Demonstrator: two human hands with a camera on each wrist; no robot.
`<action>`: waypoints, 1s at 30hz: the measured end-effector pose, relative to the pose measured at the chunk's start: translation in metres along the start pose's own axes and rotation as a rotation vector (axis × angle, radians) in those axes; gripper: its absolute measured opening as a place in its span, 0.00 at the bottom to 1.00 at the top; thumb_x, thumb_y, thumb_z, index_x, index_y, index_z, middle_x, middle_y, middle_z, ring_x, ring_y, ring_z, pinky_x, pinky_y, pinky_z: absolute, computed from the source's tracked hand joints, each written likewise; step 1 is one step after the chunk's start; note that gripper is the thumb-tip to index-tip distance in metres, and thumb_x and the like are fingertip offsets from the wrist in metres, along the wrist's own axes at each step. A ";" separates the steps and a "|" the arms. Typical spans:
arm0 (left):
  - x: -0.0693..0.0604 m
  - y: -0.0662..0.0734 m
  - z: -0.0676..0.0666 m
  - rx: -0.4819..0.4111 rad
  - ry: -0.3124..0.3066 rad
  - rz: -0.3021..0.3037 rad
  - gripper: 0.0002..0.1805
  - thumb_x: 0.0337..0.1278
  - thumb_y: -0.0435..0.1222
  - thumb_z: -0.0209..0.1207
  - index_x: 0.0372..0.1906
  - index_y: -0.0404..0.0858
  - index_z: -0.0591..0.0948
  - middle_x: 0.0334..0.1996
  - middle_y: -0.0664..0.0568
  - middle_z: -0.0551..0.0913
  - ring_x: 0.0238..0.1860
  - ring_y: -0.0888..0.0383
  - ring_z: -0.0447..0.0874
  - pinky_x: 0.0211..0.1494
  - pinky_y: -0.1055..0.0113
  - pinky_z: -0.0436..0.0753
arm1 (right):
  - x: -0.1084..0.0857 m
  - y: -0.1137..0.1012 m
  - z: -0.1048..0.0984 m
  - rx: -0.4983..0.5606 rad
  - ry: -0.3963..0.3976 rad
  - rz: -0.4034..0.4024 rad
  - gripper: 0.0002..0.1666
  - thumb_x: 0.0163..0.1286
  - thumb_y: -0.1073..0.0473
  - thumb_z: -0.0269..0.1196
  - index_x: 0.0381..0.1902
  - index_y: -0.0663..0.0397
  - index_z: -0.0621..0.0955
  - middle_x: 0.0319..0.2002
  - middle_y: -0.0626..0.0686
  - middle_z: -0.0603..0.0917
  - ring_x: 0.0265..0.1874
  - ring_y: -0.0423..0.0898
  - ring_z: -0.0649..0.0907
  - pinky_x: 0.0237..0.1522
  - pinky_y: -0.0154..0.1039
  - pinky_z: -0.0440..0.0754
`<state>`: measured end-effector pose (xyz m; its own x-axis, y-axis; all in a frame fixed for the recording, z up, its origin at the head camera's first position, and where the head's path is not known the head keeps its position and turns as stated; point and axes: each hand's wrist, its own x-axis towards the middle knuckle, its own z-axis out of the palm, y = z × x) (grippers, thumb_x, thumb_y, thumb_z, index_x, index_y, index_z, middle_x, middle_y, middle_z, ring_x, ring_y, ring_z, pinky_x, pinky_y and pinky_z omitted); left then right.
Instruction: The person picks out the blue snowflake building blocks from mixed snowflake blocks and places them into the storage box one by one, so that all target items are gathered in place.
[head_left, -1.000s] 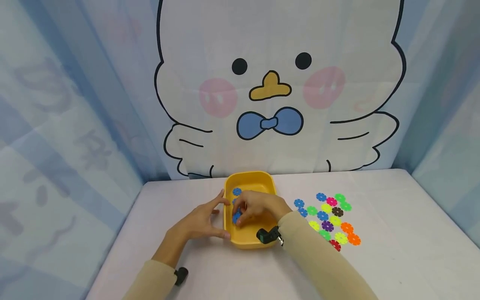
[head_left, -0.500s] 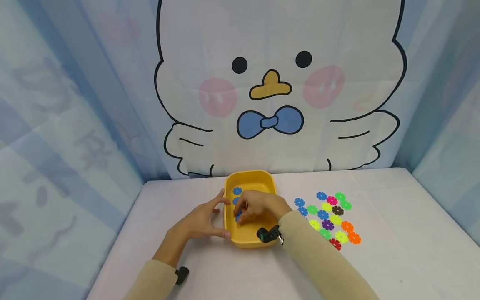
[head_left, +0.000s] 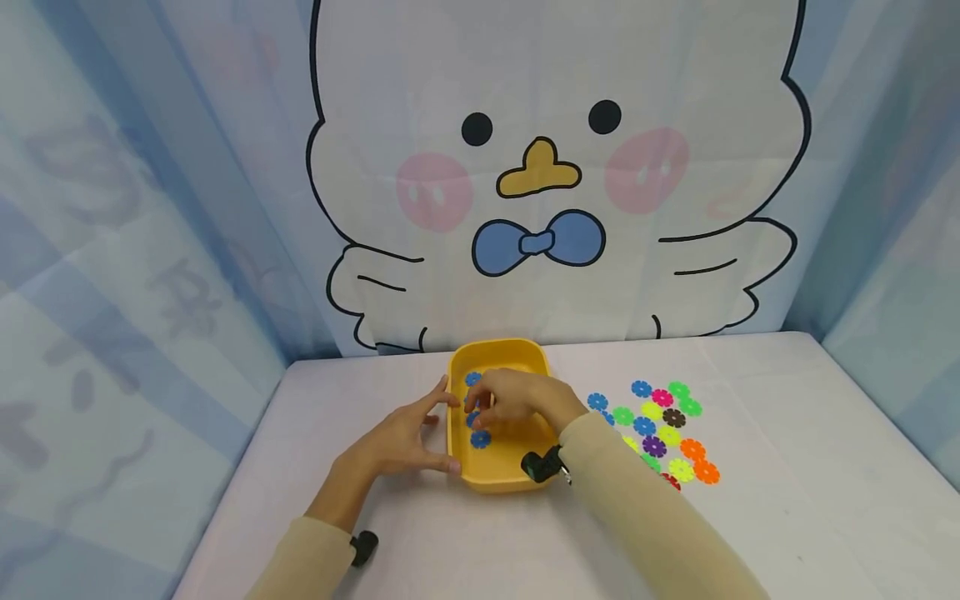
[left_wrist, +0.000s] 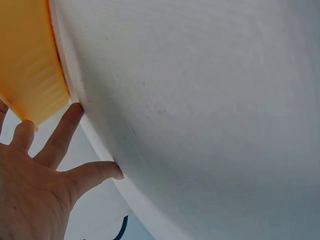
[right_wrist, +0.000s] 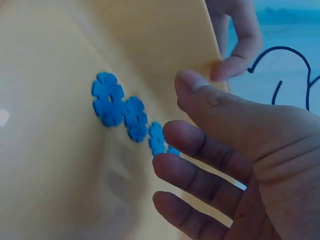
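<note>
Along the left side of the yellow tray [head_left: 510, 481], several blue flower-shaped discs [head_left: 481, 439] lie in a row, some partly covered by fingers in the head view. My right hand [head_left: 517, 396] hovers over that row with bent, loose fingers. In the right wrist view its thumb and fingertips are apart, nothing is held, and the blue discs [right_wrist: 108, 99] lie flat beyond them. My left hand [head_left: 405, 440] is spread at the tray's left wall, fingers and thumb touching the outside and rim. The left wrist view has that hand [left_wrist: 37, 180] beside the tray's wall [left_wrist: 35, 60].
Right of the tray, loose flower discs [head_left: 654, 447] in blue, green, yellow, orange and other colours lie on the white-covered table [head_left: 795, 467], partly behind my right forearm. A curtain with a cartoon bird [head_left: 540, 171] hangs right behind the table.
My right hand has risen slightly off the blue disc nearest the tray's front and moved a little farther away from me, so that disc now shows fully. My left hand stays put.
</note>
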<state>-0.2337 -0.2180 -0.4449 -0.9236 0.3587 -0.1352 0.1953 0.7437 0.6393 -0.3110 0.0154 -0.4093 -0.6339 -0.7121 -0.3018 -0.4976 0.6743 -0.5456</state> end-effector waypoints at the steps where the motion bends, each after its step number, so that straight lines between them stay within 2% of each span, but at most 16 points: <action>1: 0.001 0.000 0.000 0.001 0.000 0.003 0.48 0.37 0.63 0.78 0.69 0.65 0.69 0.84 0.63 0.45 0.66 0.46 0.79 0.70 0.40 0.75 | -0.004 -0.001 -0.003 -0.008 0.005 0.004 0.18 0.70 0.48 0.70 0.56 0.42 0.86 0.38 0.42 0.82 0.41 0.43 0.79 0.48 0.35 0.81; 8: 0.001 0.003 0.002 0.023 0.019 -0.033 0.52 0.34 0.65 0.78 0.70 0.63 0.69 0.84 0.64 0.45 0.66 0.46 0.79 0.68 0.39 0.77 | -0.030 0.002 -0.022 0.000 0.063 -0.006 0.18 0.71 0.49 0.69 0.56 0.47 0.86 0.38 0.44 0.82 0.40 0.45 0.79 0.46 0.37 0.82; 13: 0.000 0.005 0.002 0.016 0.018 -0.029 0.66 0.33 0.64 0.79 0.81 0.60 0.56 0.78 0.67 0.64 0.67 0.48 0.78 0.68 0.40 0.77 | -0.050 0.010 -0.029 -0.005 0.132 -0.077 0.15 0.73 0.49 0.67 0.53 0.45 0.86 0.37 0.43 0.83 0.38 0.43 0.80 0.43 0.34 0.84; 15: 0.001 0.005 0.001 0.026 0.017 -0.027 0.68 0.32 0.64 0.79 0.82 0.60 0.54 0.76 0.67 0.66 0.67 0.48 0.78 0.68 0.41 0.77 | -0.056 0.014 -0.031 -0.017 0.157 -0.110 0.14 0.74 0.48 0.66 0.52 0.45 0.86 0.36 0.42 0.82 0.37 0.42 0.80 0.42 0.33 0.84; 20: 0.003 0.006 0.001 0.058 0.007 -0.054 0.62 0.30 0.66 0.79 0.78 0.64 0.62 0.83 0.68 0.47 0.67 0.49 0.79 0.69 0.41 0.77 | -0.073 0.025 -0.032 -0.033 0.215 -0.146 0.14 0.75 0.48 0.65 0.52 0.46 0.85 0.36 0.41 0.82 0.37 0.41 0.79 0.41 0.32 0.84; 24: 0.002 0.006 -0.001 0.063 -0.002 -0.066 0.63 0.29 0.67 0.79 0.78 0.65 0.61 0.82 0.73 0.41 0.68 0.50 0.78 0.69 0.39 0.75 | -0.086 0.035 -0.030 -0.024 0.269 -0.144 0.12 0.75 0.51 0.65 0.52 0.46 0.85 0.37 0.40 0.83 0.37 0.41 0.79 0.40 0.31 0.84; 30: 0.004 0.004 -0.001 0.070 -0.005 -0.055 0.63 0.30 0.67 0.78 0.78 0.64 0.61 0.82 0.74 0.40 0.69 0.49 0.77 0.69 0.39 0.76 | -0.103 0.053 -0.027 -0.005 0.337 -0.118 0.13 0.74 0.54 0.66 0.53 0.49 0.86 0.38 0.40 0.83 0.36 0.41 0.79 0.37 0.32 0.85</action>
<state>-0.2365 -0.2142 -0.4417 -0.9319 0.3190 -0.1725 0.1671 0.7998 0.5765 -0.2884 0.1294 -0.3861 -0.7309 -0.6814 0.0386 -0.5818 0.5925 -0.5571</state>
